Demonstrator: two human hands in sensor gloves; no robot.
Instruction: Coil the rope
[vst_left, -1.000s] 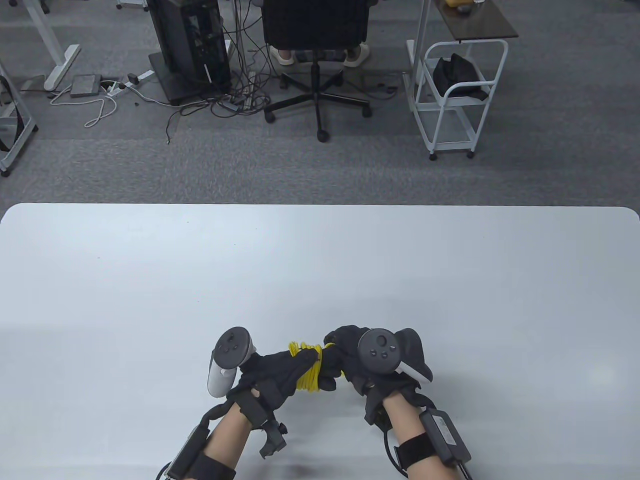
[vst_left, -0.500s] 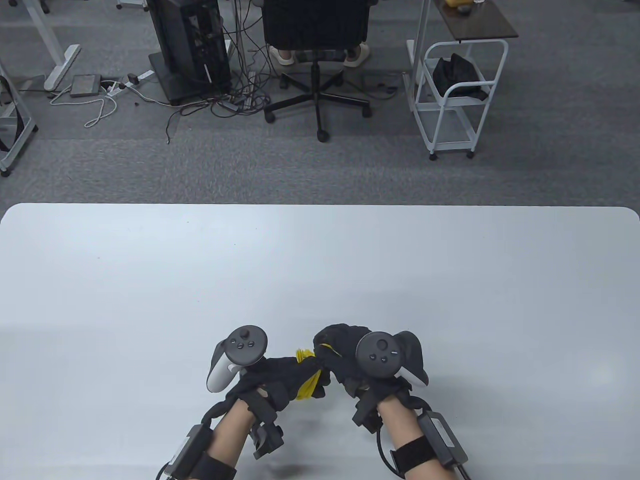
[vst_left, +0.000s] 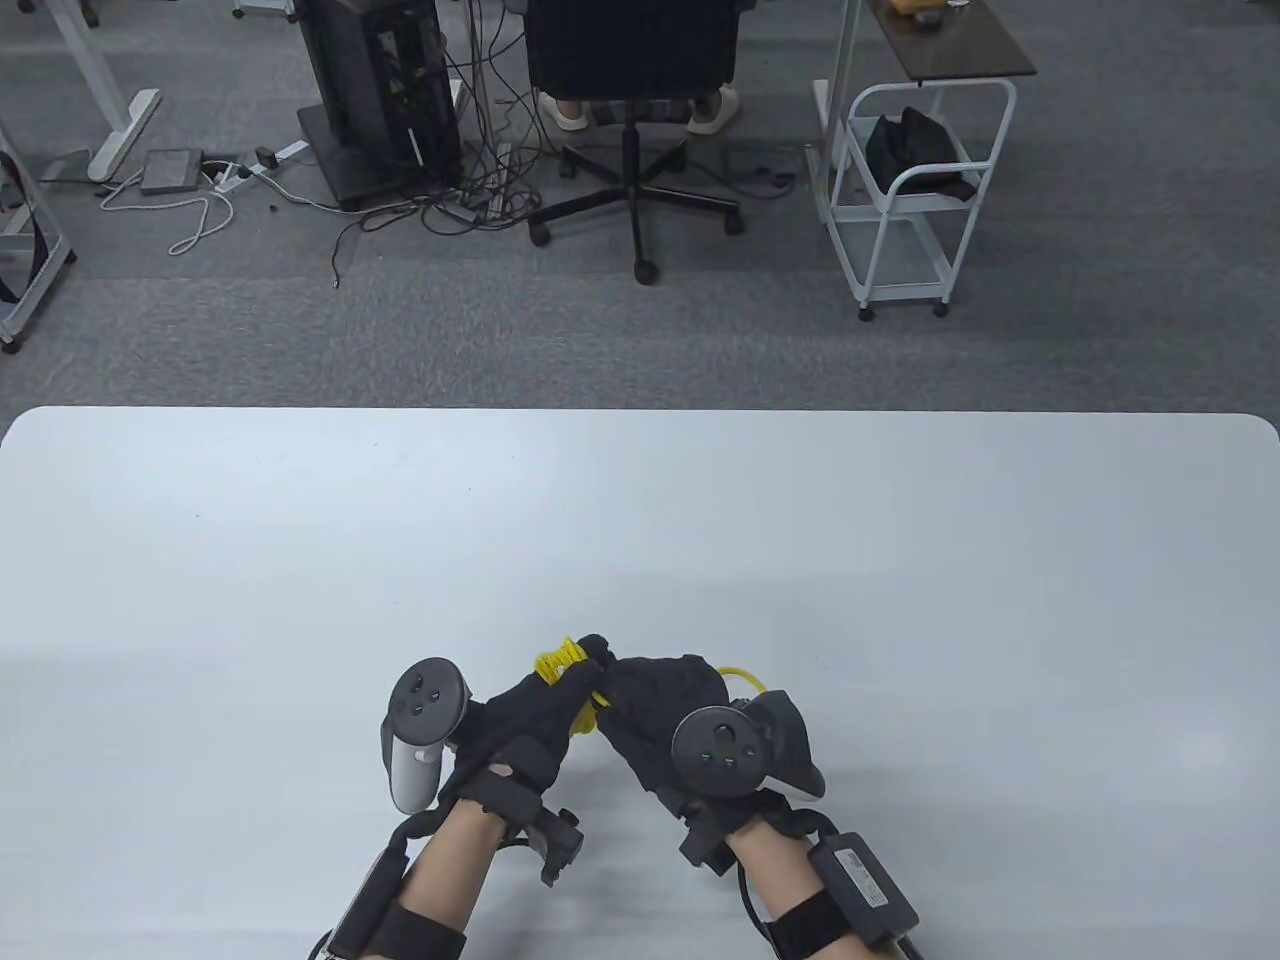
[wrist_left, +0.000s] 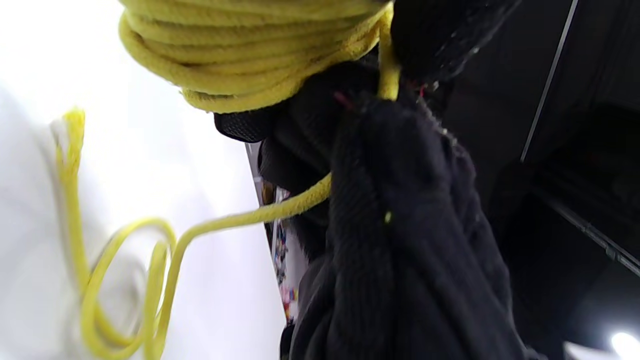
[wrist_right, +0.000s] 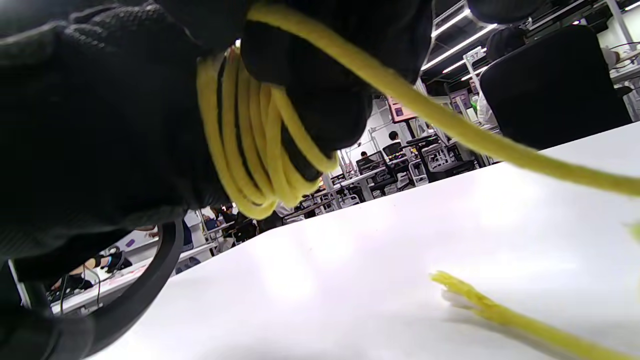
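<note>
Already most of the yellow rope (vst_left: 565, 662) sits wound in tight turns around the fingers of my left hand (vst_left: 520, 720), near the 6 o'clock edge of the white table (vst_left: 640, 520). My left hand is closed narrow, holding that bundle, and in the left wrist view the turns (wrist_left: 250, 55) lie stacked side by side with no visible slack between them. My right hand (vst_left: 660, 705) presses up against the left from its 3 o'clock side and grips the running strand; the right wrist view shows the strand (wrist_right: 450, 135) leaving the glove and running off toward the table. A short loose tail (wrist_left: 125, 280) curls on the table surface below the hands, ending in a frayed tip (wrist_right: 450, 287).

I judge this rope to be light, soft and limp: it droops in loops where nothing holds it and takes the curve of my fingers without springing back. Its braided surface looks grippy rather than slick, so the turns should stay put under a moderate squeeze. The best hold, as I read it, is on the running strand close to the bundle, where tension can be kept; a hold nearer the frayed tip would leave slack between. Letting the left hand's squeeze go could let the turns slide off my fingertips.
</note>
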